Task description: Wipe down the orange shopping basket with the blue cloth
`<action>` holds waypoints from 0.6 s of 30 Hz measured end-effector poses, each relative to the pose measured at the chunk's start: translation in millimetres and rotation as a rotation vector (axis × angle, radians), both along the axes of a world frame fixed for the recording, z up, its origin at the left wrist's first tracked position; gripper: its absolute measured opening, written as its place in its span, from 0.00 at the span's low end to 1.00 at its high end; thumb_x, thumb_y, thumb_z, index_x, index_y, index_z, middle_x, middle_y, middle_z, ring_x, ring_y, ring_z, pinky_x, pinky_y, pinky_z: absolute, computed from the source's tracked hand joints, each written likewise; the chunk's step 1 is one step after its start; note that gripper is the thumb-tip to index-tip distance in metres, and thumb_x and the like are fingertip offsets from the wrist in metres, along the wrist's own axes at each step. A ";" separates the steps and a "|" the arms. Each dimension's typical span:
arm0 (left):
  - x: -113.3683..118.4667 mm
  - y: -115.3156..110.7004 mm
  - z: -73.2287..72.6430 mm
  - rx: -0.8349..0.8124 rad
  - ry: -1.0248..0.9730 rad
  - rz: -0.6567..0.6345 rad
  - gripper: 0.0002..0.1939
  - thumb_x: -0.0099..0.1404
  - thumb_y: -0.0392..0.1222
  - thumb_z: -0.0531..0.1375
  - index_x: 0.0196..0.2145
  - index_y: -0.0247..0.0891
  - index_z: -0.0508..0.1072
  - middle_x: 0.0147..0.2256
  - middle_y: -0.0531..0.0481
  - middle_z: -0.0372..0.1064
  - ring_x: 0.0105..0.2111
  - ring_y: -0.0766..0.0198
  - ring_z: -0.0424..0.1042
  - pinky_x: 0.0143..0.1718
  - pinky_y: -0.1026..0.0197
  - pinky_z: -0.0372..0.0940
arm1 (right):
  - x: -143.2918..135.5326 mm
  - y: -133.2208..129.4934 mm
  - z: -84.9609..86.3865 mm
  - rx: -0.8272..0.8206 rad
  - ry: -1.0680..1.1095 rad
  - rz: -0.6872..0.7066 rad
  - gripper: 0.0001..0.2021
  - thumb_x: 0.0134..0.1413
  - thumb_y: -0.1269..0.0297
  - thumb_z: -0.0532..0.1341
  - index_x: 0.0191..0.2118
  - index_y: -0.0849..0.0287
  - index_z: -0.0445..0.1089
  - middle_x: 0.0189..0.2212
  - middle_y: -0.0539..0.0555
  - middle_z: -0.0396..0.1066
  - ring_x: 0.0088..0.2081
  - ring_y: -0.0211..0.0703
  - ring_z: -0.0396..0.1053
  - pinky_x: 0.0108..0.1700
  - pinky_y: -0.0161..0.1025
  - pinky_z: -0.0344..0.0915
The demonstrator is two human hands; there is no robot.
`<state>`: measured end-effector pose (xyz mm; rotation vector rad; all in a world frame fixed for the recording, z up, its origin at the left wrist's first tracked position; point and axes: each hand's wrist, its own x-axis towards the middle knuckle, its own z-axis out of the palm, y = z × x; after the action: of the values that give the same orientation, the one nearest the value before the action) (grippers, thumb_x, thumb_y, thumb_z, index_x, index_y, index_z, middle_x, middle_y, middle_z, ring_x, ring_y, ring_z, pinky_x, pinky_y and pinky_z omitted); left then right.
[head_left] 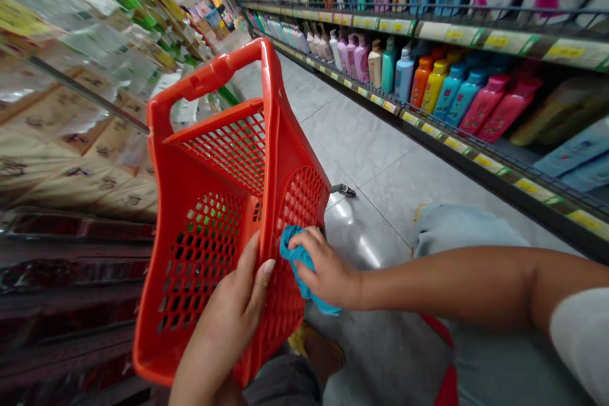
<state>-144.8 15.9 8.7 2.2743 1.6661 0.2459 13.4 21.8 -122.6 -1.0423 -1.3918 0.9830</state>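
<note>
- Nearest the camera, the left forearm reaches up to the left hand (238, 288), which grips a side rim of the red basket (270, 146), thumb over the outer edge.
- Right hand (333, 269) bunches a blue cloth (295, 240) against the outside of that same side, just right of the left hand; a loose end of cloth hangs below the fingers.
- Both hands sit close together without touching, the basket's edge between them.
- Tilted, the basket extends beyond and left of the hands, its handle (212, 76) at the far end, its walls pierced with holes.
- Below the right hand, a yellowish-brown shoe (328, 352) rests on the grey floor (347, 111).
- Light-blue denim (466, 228) lies beyond the right forearm.
- Farther right of the hands, a shelf (480, 160) carries colourful bottles (435, 85).
- Left of the hands, packaged goods (102, 120) are stacked, blurred.
</note>
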 end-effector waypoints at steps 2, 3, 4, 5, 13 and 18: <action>-3.0 -3.1 -2.0 0.007 -0.047 0.023 0.32 0.70 0.62 0.50 0.63 0.40 0.66 0.52 0.45 0.77 0.51 0.55 0.78 0.48 0.59 0.74 | 5.8 7.1 7.2 0.065 -0.015 0.027 0.18 0.52 0.79 0.55 0.47 0.53 0.65 0.46 0.53 0.63 0.50 0.43 0.66 0.58 0.46 0.65; -3.1 -5.1 -2.9 0.003 -0.069 0.036 0.32 0.70 0.62 0.50 0.62 0.40 0.67 0.55 0.45 0.75 0.54 0.56 0.76 0.51 0.58 0.73 | 10.3 19.5 10.6 0.035 -0.010 -0.041 0.17 0.51 0.79 0.54 0.45 0.54 0.65 0.45 0.53 0.63 0.50 0.44 0.65 0.59 0.47 0.64; -2.5 -7.1 -3.9 -0.003 -0.088 0.048 0.31 0.70 0.62 0.50 0.62 0.41 0.67 0.58 0.46 0.73 0.56 0.56 0.74 0.55 0.58 0.71 | 14.5 33.9 13.8 -0.029 0.001 -0.164 0.17 0.51 0.79 0.54 0.45 0.55 0.65 0.45 0.54 0.63 0.51 0.45 0.65 0.60 0.49 0.63; -1.5 -9.0 -5.0 -0.007 -0.106 0.061 0.31 0.71 0.61 0.49 0.62 0.41 0.67 0.59 0.46 0.71 0.58 0.56 0.72 0.58 0.57 0.69 | 17.7 46.5 17.1 -0.100 0.005 -0.278 0.16 0.51 0.79 0.54 0.44 0.56 0.65 0.45 0.55 0.63 0.52 0.47 0.65 0.61 0.50 0.61; 3.2 -14.8 -11.3 -0.024 -0.181 0.099 0.34 0.71 0.63 0.48 0.64 0.38 0.66 0.58 0.43 0.72 0.54 0.55 0.75 0.56 0.56 0.70 | 0.6 -42.1 20.1 0.259 -0.125 0.260 0.19 0.50 0.78 0.58 0.47 0.52 0.64 0.48 0.53 0.60 0.46 0.41 0.66 0.50 0.39 0.68; 5.1 -15.0 -11.6 0.018 -0.195 0.101 0.35 0.71 0.64 0.47 0.64 0.38 0.66 0.60 0.43 0.70 0.60 0.55 0.70 0.61 0.55 0.66 | 1.7 -2.9 -14.7 -0.150 -0.062 -0.074 0.17 0.47 0.81 0.55 0.41 0.54 0.61 0.42 0.52 0.60 0.47 0.43 0.64 0.57 0.47 0.64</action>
<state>-139.7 0.9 -2.9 2.1054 1.6840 0.4907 15.1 18.9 -137.3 -1.2362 -1.3353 1.0195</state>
